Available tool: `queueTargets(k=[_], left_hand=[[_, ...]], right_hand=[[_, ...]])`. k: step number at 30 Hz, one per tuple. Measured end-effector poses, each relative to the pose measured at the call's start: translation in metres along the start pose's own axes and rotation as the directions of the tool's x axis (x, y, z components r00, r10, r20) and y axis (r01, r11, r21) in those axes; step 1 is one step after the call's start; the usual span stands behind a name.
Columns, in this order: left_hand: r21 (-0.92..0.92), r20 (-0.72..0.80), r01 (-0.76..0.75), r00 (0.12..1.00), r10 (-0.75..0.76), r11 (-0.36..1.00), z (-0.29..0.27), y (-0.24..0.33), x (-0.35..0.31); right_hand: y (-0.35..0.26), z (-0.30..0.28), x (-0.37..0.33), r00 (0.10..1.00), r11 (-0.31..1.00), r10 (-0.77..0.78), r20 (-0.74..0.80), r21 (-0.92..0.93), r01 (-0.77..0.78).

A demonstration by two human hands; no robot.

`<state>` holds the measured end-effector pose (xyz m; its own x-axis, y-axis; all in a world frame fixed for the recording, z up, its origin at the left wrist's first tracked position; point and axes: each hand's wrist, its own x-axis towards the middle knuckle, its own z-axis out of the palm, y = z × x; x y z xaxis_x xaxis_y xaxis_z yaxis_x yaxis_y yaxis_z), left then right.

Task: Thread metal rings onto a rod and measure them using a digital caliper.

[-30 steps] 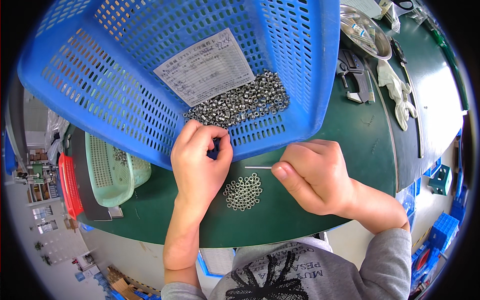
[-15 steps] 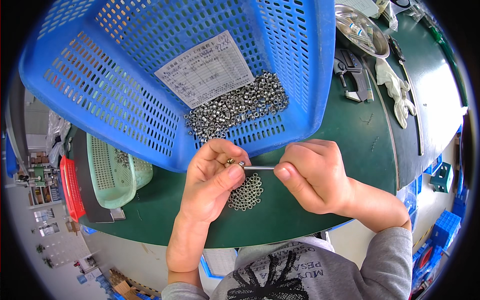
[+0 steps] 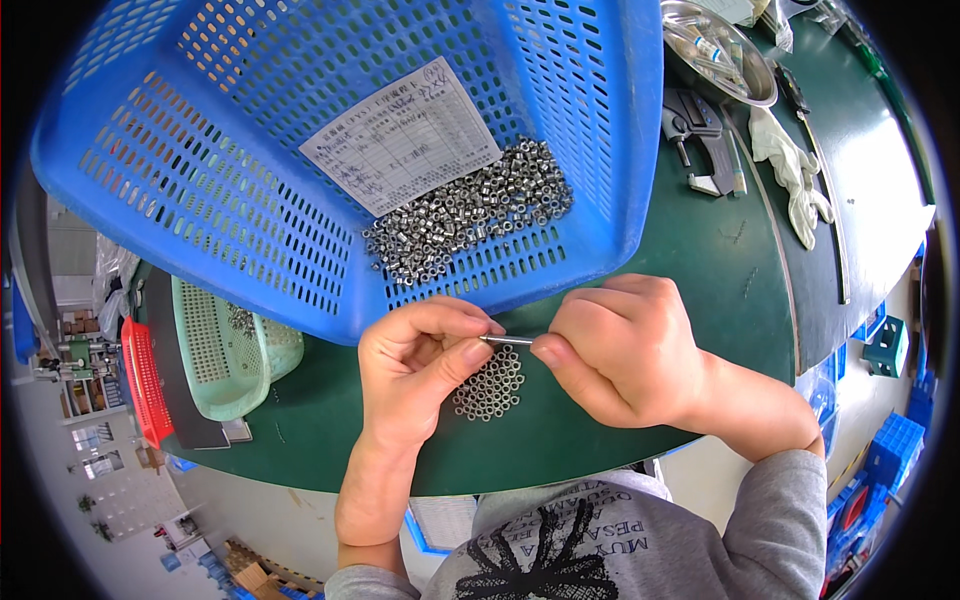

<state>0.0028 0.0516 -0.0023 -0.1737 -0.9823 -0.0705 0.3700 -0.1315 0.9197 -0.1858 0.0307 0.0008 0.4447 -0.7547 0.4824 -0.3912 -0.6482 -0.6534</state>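
My right hand (image 3: 625, 350) is closed in a fist around a tool whose handle is hidden. From the fist a thin metal rod (image 3: 512, 341) points left. Thumb and fingertips of my left hand (image 3: 415, 365) pinch a small metal ring at the rod's tip; the fingers cover most of it. Just below the rod, several small metal rings (image 3: 487, 393) lie in a flat cluster on the green table (image 3: 590, 450). Beyond my hands, a blue perforated basket (image 3: 330, 305) holds a heap of similar metal rings (image 3: 470, 215) beside a written paper sheet (image 3: 400, 135).
On the left stand a pale green basket (image 3: 240, 400) and a red basket (image 3: 146, 385). A digital micrometer (image 3: 712, 150), a white glove (image 3: 790, 175), a metal bowl (image 3: 768, 88) and a long caliper (image 3: 832, 215) lie to the right.
My right fist has moved slightly left, leaving less of the rod exposed. The left fingers have closed in at the rod's tip, covering the ring and a brass-coloured piece that showed before.
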Motion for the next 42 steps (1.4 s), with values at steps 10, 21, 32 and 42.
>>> queueTargets(k=[10, 21, 32, 42], left_hand=[[0.099, 0.046, 0.046, 0.998, -0.051, 0.994, 0.006, 0.000, -0.004], [0.769, -0.199, 0.019, 0.957, 0.211, 0.639, -0.011, 0.023, 0.035], [0.986, 0.020, -0.098, 0.878, 0.479, 0.138, -0.012, 0.006, 0.052], [0.476, -0.268, 0.069, 0.961, 0.070, 0.877, -0.012, 0.016, 0.031]], right_hand=[[0.000, 0.006, -0.001, 0.998, 0.999, 0.009, 0.055, 0.040, -0.011], [-0.002, -0.003, 0.003, 0.999, 0.996, 0.027, -0.034, 0.091, -0.024], [0.000, -0.004, -0.001, 1.000, 0.996, 0.029, 0.013, 0.079, -0.030], [0.002, 0.001, 0.002, 0.999, 1.000, 0.000, -0.034, 0.029, 0.001]])
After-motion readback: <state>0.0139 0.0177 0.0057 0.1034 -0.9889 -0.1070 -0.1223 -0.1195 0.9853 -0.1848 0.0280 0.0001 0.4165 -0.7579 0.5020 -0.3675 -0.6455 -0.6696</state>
